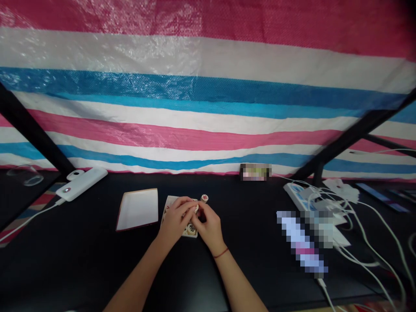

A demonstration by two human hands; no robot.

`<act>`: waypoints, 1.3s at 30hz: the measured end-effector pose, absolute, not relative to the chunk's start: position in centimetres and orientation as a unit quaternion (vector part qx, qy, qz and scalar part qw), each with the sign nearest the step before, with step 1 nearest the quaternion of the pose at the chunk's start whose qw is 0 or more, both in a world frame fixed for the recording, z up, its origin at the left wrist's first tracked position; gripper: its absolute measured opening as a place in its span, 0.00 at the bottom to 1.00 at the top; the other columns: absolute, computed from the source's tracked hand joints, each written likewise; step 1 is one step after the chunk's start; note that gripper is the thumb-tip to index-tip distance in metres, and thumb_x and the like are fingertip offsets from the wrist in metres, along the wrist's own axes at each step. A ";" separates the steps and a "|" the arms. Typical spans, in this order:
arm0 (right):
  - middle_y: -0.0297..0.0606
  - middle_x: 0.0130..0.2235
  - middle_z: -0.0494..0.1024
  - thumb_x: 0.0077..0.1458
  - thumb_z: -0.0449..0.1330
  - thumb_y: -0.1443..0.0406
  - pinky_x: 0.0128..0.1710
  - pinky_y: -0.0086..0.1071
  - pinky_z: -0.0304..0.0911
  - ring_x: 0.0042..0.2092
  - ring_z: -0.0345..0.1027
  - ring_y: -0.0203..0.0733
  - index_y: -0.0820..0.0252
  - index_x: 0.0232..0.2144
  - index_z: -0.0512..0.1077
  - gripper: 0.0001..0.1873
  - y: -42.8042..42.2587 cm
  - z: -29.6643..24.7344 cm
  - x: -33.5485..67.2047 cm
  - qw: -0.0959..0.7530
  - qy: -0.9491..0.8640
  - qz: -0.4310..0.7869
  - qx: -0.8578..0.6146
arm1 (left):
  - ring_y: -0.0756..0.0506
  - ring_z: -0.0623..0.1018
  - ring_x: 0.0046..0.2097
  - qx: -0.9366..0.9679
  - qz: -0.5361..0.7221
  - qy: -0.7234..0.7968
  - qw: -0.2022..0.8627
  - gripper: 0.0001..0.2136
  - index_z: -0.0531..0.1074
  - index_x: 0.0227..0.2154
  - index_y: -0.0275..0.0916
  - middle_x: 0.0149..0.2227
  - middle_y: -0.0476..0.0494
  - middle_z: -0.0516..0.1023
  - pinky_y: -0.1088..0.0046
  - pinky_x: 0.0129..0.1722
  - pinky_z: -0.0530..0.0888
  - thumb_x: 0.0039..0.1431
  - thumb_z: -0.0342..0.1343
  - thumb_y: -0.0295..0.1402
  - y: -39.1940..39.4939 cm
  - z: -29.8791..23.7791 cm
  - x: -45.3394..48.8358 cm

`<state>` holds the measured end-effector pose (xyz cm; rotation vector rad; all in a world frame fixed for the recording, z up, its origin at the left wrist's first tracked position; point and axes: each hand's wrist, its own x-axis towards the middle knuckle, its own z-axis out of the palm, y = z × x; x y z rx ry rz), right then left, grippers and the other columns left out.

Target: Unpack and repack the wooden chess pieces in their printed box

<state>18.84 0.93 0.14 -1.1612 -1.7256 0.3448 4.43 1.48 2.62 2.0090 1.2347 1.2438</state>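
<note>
A shallow white box [169, 202] holds several round xiangqi pieces [191, 229] with dark characters. My left hand [173, 219] is over the box, its fingers closed and reaching toward my right hand. My right hand [208, 223], with a thin red cord at the wrist, is at the box's right side, fingers curled in. Between the fingertips of both hands a pale xiangqi piece [196, 208] shows in part. Just beyond them a piece with a red character [204, 198] rests on the table, face up. My fingers hide much of the box.
An open box lid [138, 210] lies left of the box on the black table [97, 260]. A white device [82, 184] with a cable is at far left. To the right are a phone [300, 242], a power strip [295, 197] and tangled white cables [364, 216]. Striped sheeting [195, 130] hangs behind.
</note>
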 end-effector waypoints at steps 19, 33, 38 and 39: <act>0.43 0.38 0.74 0.53 0.56 0.59 0.39 0.37 0.65 0.35 0.66 0.42 0.61 0.39 0.72 0.14 3.3 -0.7 24.4 0.492 -0.584 0.070 -0.642 | 0.45 0.76 0.49 0.701 0.447 0.527 0.177 0.14 0.71 0.49 0.43 0.48 0.42 0.74 0.68 0.51 0.73 0.62 0.52 0.36 2.0 2.3 3.4; 0.45 0.41 0.76 0.54 0.58 0.56 0.42 0.43 0.60 0.43 0.65 0.50 0.57 0.43 0.75 0.17 3.9 -1.7 24.6 0.393 -0.630 0.041 -0.669 | 0.45 0.76 0.50 0.728 0.423 0.506 0.187 0.14 0.70 0.49 0.43 0.50 0.42 0.74 0.67 0.51 0.72 0.61 0.52 0.31 1.8 2.1 3.8; 0.40 0.37 0.77 0.56 0.56 0.59 0.42 0.37 0.66 0.37 0.69 0.42 0.58 0.42 0.73 0.14 2.1 0.5 21.8 0.496 -0.662 0.193 -0.528 | 0.45 0.76 0.47 0.753 0.386 0.498 0.187 0.13 0.70 0.49 0.44 0.46 0.44 0.77 0.66 0.50 0.73 0.60 0.54 0.33 1.6 2.1 4.0; 0.38 0.36 0.77 0.56 0.57 0.60 0.40 0.35 0.66 0.35 0.69 0.40 0.58 0.42 0.73 0.13 1.7 0.7 21.2 0.497 -0.669 0.222 -0.507 | 0.45 0.76 0.47 0.761 0.374 0.497 0.186 0.14 0.70 0.49 0.44 0.46 0.45 0.77 0.66 0.50 0.73 0.60 0.54 0.32 1.6 2.1 4.1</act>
